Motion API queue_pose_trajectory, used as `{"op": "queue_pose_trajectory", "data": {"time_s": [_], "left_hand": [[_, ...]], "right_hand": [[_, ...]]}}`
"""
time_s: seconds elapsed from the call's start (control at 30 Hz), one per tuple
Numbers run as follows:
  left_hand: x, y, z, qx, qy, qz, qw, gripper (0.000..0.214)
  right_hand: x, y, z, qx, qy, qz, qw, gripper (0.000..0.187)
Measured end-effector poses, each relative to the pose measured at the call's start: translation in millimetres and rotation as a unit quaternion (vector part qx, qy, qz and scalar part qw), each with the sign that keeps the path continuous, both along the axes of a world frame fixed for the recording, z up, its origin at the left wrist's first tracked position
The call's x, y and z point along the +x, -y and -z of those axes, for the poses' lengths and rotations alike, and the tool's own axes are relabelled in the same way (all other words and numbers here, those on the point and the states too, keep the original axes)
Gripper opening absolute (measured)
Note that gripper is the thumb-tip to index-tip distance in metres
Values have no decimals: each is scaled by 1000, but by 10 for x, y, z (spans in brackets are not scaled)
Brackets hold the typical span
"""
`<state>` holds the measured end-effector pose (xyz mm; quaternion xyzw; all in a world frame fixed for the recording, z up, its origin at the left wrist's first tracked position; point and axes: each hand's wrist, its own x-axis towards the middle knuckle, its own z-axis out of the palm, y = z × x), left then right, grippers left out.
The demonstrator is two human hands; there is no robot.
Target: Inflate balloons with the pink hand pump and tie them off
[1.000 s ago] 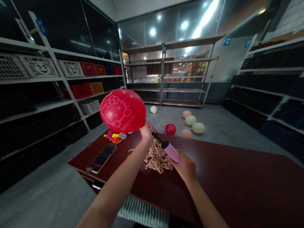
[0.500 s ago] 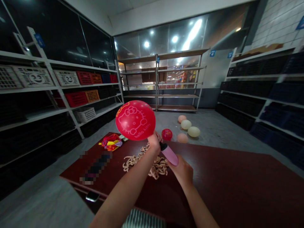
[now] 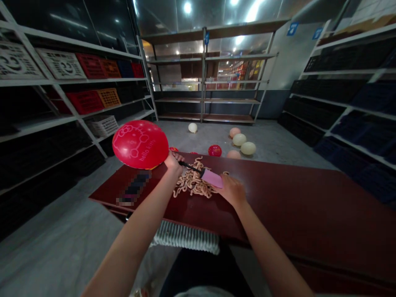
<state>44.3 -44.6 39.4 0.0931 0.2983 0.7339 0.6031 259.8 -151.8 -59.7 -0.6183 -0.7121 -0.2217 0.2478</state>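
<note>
The neck of the red balloon (image 3: 140, 144) is hidden by the left hand (image 3: 173, 163), whose fingers are clenched where the balloon meets the front of the pump (image 3: 211, 178); how each finger presses there cannot be told; the right hand (image 3: 232, 190) grasps the rear of the pump's pink handle, its fingertips largely out of sight; the balloon is held up over the left part of the table (image 3: 287, 202), while the pump slants above a heap of tan strands (image 3: 196, 185), partly covering them; a dark object (image 3: 135, 188) on the table is blurred into squares; a pale pink balloon (image 3: 234, 154) on the floor is cut off by the table's far edge, and the table itself runs out of frame at right.

The held balloon is glossy, stretched rubber, egg-shaped, with pale line drawing and lettering; the pump's handle is smooth, its rod thin and black; the strands are matt, wormlike and tangled; the tabletop is dark reddish and faintly shiny; below its near edge sits a ribbed, grey-green cushion (image 3: 187, 237).
</note>
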Motion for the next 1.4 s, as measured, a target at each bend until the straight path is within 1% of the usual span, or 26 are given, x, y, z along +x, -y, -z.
{"op": "queue_pose_trajectory", "data": {"time_s": [0.13, 0.2, 0.27, 0.33, 0.5, 0.6, 0.7, 0.8, 0.93, 1.03, 1.1, 1.17, 1.27, 1.4], "left_hand": [[-326, -79, -24, -10, 4, -18, 1000, 41], [-419, -115, -44, 17, 1, -18, 1000, 50], [-443, -141, -70, 51, -4, -15, 999, 60], [-401, -152, -108, 81, 3, -2, 997, 65], [-168, -126, -250, 163, 32, 60, 984, 63], [-29, -104, -336, 205, 23, 100, 973, 63], [140, -78, -362, 217, -3, 137, 967, 64], [387, -32, -291, 198, -29, 168, 965, 64], [764, 56, -119, 168, -49, 198, 964, 62], [939, 103, -42, 161, -46, 198, 966, 63], [976, 112, -23, 150, -45, 194, 968, 62], [962, 112, -7, 123, -44, 186, 974, 58], [883, 112, 47, 76, -25, 174, 981, 52], [729, 125, 161, 35, 30, 172, 984, 47]], "right_hand": [[-24, -21, -11, -11, 5, -16, 1000, 38], [-32, -33, -9, -11, 1, -25, 1000, 37], [-28, -47, 7, -11, -10, -26, 1000, 39], [-7, -60, 34, -12, -30, -16, 999, 42], [82, -75, 64, -11, -92, 18, 996, 49], [97, -76, 30, -17, -120, 23, 992, 50], [81, -79, -9, -22, -138, 27, 990, 50], [65, -82, -27, -18, -162, 28, 986, 49], [65, -83, -25, -19, -187, 46, 981, 48], [80, -77, -17, -14, -188, 57, 980, 46], [88, -67, -14, -9, -184, 59, 981, 44], [90, -53, -16, -7, -176, 57, 983, 44], [77, -31, -30, -11, -148, 49, 988, 47], [39, -3, -56, -13, -90, 41, 995, 47]]}}
